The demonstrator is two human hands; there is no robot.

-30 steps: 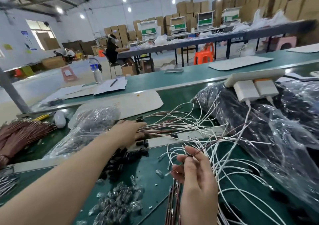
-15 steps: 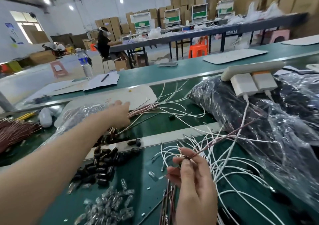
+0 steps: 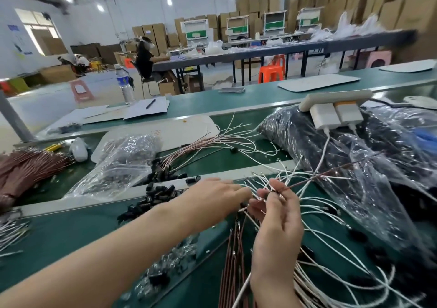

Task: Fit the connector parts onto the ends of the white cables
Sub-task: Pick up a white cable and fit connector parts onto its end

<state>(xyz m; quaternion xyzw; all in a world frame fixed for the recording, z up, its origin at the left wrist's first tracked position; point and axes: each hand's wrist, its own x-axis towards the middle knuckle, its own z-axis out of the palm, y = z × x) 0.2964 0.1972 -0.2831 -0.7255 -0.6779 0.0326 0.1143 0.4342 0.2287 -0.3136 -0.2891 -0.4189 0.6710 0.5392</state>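
A tangle of white cables (image 3: 316,203) spreads over the green bench in front of me. My right hand (image 3: 276,220) is raised over it and pinches a thin brown cable (image 3: 331,173) between thumb and forefinger; the cable slants up to the right. My left hand (image 3: 212,196) reaches across with straight fingers, its tips touching the cables just beside the right hand's fingers. Black connector parts (image 3: 156,197) lie heaped left of my hands. Small clear connector parts (image 3: 170,265) lie under my left forearm.
A bundle of brown cables (image 3: 201,147) lies farther back, beside a clear bag (image 3: 118,166). More brown cables (image 3: 234,260) lie below my right hand. A big plastic-wrapped black load (image 3: 354,161) with a power strip (image 3: 335,99) fills the right side.
My left hand let go of the brown cable bundle at the back and came back to the right hand. The right hand kept its pinch on the brown cable.
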